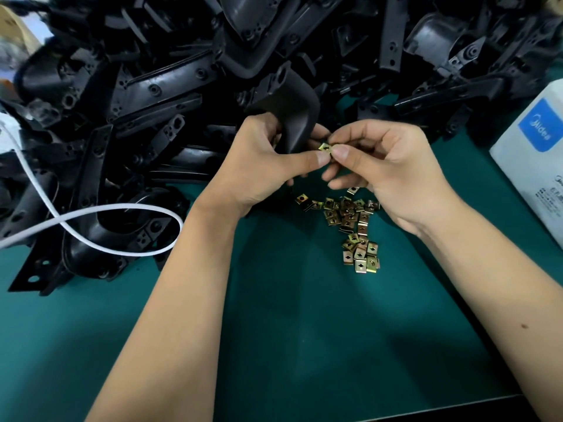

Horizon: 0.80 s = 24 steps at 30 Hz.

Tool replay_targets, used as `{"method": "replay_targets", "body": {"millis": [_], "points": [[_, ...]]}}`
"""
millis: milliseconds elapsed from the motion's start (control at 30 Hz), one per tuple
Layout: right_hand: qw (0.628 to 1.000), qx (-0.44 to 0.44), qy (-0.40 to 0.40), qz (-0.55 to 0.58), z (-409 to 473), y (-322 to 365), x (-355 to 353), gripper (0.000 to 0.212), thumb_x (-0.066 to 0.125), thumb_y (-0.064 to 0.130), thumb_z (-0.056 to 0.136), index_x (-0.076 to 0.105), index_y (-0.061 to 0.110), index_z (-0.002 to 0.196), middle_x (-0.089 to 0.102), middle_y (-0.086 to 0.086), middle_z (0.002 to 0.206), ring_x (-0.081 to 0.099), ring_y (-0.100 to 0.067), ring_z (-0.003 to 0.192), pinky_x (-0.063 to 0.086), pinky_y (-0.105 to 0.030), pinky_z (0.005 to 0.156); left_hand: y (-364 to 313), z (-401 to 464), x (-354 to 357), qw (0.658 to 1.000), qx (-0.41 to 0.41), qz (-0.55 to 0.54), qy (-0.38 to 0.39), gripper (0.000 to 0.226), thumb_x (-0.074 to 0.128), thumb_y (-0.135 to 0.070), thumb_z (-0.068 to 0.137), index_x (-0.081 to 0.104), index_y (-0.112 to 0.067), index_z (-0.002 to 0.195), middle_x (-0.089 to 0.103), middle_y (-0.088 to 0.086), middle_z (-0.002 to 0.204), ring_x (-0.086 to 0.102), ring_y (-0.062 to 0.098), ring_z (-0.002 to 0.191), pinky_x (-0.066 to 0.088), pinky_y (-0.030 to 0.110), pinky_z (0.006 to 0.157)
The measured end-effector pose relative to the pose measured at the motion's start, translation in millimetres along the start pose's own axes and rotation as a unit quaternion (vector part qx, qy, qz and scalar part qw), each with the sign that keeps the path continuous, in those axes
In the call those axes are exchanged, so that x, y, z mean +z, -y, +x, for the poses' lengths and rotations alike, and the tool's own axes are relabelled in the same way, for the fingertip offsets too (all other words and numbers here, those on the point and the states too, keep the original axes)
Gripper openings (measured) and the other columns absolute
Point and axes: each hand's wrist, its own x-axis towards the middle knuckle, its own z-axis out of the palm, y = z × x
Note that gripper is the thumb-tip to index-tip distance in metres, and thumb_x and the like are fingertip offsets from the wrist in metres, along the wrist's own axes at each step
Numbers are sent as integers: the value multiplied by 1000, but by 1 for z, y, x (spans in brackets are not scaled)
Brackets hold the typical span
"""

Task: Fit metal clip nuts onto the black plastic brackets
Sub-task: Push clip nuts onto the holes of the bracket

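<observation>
Left hand [262, 159] grips a black plastic bracket [292, 117] upright at frame centre, steadying it while right hand [387, 169] fingers pinch a brass clip nut [325, 148] at its edge, spare clip nuts [350, 220] heaped below on the green table [304, 330].

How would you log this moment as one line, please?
left hand grips black bracket | right hand pinches clip nut | spare nuts on mat

Assembly workbench, factory or workshop: before me a green work mat [304, 330]; a deep heap of identical black moulded plastic brackets [152, 86]; a loose scatter of small brass-coloured metal clip nuts [350, 220]; a white cardboard carton with blue label [536, 166]; a white cable [91, 214].
</observation>
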Motion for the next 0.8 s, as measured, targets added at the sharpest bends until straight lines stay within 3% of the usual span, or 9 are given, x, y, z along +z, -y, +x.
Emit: {"method": "replay_targets", "body": {"millis": [167, 300, 367, 467, 567, 667, 733, 800], "points": [[999, 38, -4, 39, 0, 1, -3, 8, 65, -1, 96, 70, 0, 102, 72, -13, 81, 75, -21, 74, 60, -21, 66, 0, 0, 3, 1000, 25, 7, 8, 17, 81, -11, 88, 70, 2, 89, 67, -6, 63, 60, 8, 53, 43, 15, 49], [992, 70, -57, 86, 3, 3, -11, 11, 63, -4, 96, 70, 0, 103, 71, -8, 80, 73, -17, 72, 59, -19, 64, 1, -1, -7, 999, 18, 17, -31, 16, 84, -9, 84, 69, -7, 79, 61, -9, 57, 52, 6, 49, 43, 17, 53], [992, 60, -73, 87, 4, 4, -17, 13, 63, -5, 96, 70, 2, 104, 72, -7, 82, 73, -19, 75, 59, -21, 65, 3, -2, -14, 994, 11, 111, -13, 20, 89, -14, 79, 70, -11, 84, 67, -13, 68, 60, -2, 61, 47, 17, 65], [994, 47, -68, 73, 3, 4, -19, 15, 64, -5, 95, 71, 4, 106, 75, -7, 88, 74, -21, 79, 58, -23, 66, 4, -4, -16, 952, -17, 304, -14, 45, 95, -45, 65, 70, -24, 97, 71, -18, 92, 64, -8, 90, 43, 4, 77], [996, 38, -61, 51, 3, 2, -16, 17, 67, -4, 93, 73, 4, 107, 76, -8, 87, 75, -23, 79, 58, -23, 65, 0, -4, -7, 952, -34, 305, -5, 71, 85, -73, 54, 71, -26, 106, 71, -17, 100, 63, -2, 98, 49, 15, 83], [997, 28, -58, 30, 3, 1, -13, 19, 68, -7, 92, 74, 4, 107, 76, -9, 87, 76, -23, 80, 59, -22, 67, 1, -4, -1, 949, -38, 313, 19, 59, 69, -88, 51, 60, -42, 87, 62, -25, 88, 58, -6, 89, 44, 16, 76], [997, 25, -62, 26, 3, 1, -12, 19, 68, -7, 92, 74, 4, 106, 76, -10, 87, 76, -23, 79, 59, -22, 66, 2, -5, 0, 956, -55, 287, 22, 55, 54, -96, 60, 60, -45, 79, 62, -24, 87, 58, -2, 90, 45, 22, 83], [997, 29, -71, 32, 3, 2, -12, 13, 68, -3, 94, 73, 2, 104, 75, -12, 86, 75, -23, 74, 59, -23, 63, 3, -5, 0, 970, -100, 219, 22, 79, 31, -104, 67, 64, -33, 81, 66, -17, 92, 61, 8, 92, 51, 41, 98]]}}
